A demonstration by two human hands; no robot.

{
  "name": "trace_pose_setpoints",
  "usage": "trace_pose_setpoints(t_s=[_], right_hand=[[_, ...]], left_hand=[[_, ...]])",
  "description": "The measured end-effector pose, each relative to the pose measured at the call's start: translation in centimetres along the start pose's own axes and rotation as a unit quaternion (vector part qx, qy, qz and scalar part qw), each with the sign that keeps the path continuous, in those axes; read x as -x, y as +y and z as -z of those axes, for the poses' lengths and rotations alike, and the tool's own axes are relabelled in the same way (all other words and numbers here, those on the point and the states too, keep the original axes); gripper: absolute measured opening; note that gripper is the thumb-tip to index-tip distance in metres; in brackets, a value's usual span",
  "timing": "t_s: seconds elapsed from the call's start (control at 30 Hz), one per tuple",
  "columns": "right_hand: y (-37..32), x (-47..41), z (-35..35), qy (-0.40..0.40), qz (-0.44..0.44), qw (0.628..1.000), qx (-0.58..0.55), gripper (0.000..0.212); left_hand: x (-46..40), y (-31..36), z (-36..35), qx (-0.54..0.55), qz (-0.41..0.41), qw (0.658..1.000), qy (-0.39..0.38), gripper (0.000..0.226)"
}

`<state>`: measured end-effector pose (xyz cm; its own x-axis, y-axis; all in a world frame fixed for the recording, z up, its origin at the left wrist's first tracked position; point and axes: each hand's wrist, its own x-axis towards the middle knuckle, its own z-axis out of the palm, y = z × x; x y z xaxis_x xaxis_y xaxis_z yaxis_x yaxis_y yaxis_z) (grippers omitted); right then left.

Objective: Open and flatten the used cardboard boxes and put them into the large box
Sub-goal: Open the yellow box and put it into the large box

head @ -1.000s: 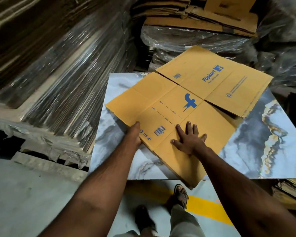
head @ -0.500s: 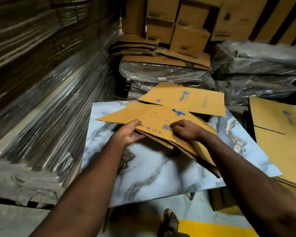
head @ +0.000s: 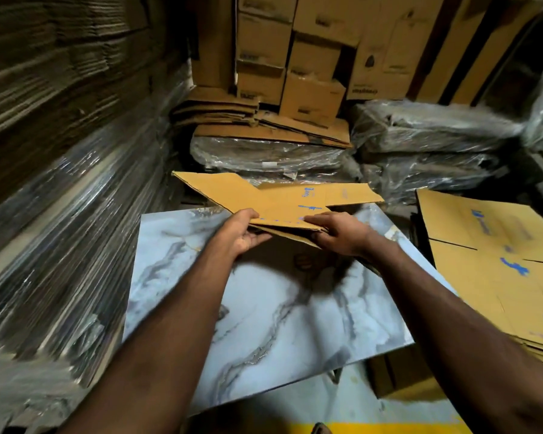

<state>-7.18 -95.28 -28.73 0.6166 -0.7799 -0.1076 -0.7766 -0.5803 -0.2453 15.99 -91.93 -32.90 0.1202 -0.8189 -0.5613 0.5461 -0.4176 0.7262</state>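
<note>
1. Since half a second ago you are lifting the flattened Flipkart box point(head: 282, 202) clear of the marble-patterned tabletop point(head: 295, 308); a second ago it was lying flat there under your palms.
2. Your left hand point(head: 243, 234) is gripping the near edge of the box, thumb lying on top and fingers curling underneath.
3. Your right hand point(head: 339, 233) is pinching the same edge just to the right of the left-hand grip, fingers lying on top and the thumb hiding below.
4. Beyond both grips the box is stretching away from you, hanging nearly level in the air, its far flaps reaching toward the plastic-wrapped bundles point(head: 270, 158).
5. Right of your right-hand grip, well apart, a pile of flattened yellow boxes point(head: 499, 270) is lying with blue print facing up.
6. Left of your left-hand grip, wrapped cardboard stacks point(head: 60, 214) are rising like a wall.
7. Far beyond the grip, brown cartons point(head: 311, 95) are standing stacked.
</note>
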Motion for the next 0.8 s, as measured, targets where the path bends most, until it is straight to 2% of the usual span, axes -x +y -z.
trace_pose_setpoints(t_s=[0.13, 0.23, 0.3, 0.33, 0.43, 0.5, 0.57, 0.63, 0.8], right_hand=[[0.5, -1.4, 0.4, 0.112, -0.046, 0.986, 0.116, 0.043], [1.5, -2.3, 2.5, 0.191, -0.087, 0.973, 0.101, 0.027], [2.3, -2.9, 4.4, 0.217, -0.089, 0.968, 0.092, 0.017], [2.7, -3.1, 5.2, 0.233, -0.084, 0.965, 0.092, 0.015], [3.4, -3.8, 6.9, 0.259, -0.066, 0.959, 0.091, 0.023], [3.9, -3.8, 7.7, 0.263, -0.062, 0.958, 0.093, 0.028], [4.8, -3.5, 8.2, 0.271, -0.056, 0.956, 0.095, 0.027], [6.2, -2.9, 8.5, 0.280, -0.046, 0.954, 0.096, 0.023], [9.4, -1.0, 10.2, 0.322, -0.007, 0.940, 0.116, 0.015]], left_hand=[[0.2, 0.6, -1.1, -0.023, 0.020, 0.999, -0.020, 0.023], [0.8, 1.6, -2.8, -0.155, 0.054, 0.986, -0.030, 0.067], [2.4, 2.4, -4.7, -0.240, 0.068, 0.966, -0.073, 0.076], [3.3, 2.6, -5.9, -0.244, 0.075, 0.961, -0.107, 0.077], [5.6, 2.1, -9.7, -0.156, 0.075, 0.965, -0.197, 0.096], [6.0, 1.1, -12.0, -0.023, 0.062, 0.975, -0.210, 0.110], [5.9, 0.4, -14.0, 0.132, 0.046, 0.972, -0.187, 0.117], [5.5, 0.4, -15.5, 0.200, 0.034, 0.971, -0.129, 0.121], [4.7, 1.6, -18.1, 0.182, -0.029, 0.983, -0.022, 0.115]])
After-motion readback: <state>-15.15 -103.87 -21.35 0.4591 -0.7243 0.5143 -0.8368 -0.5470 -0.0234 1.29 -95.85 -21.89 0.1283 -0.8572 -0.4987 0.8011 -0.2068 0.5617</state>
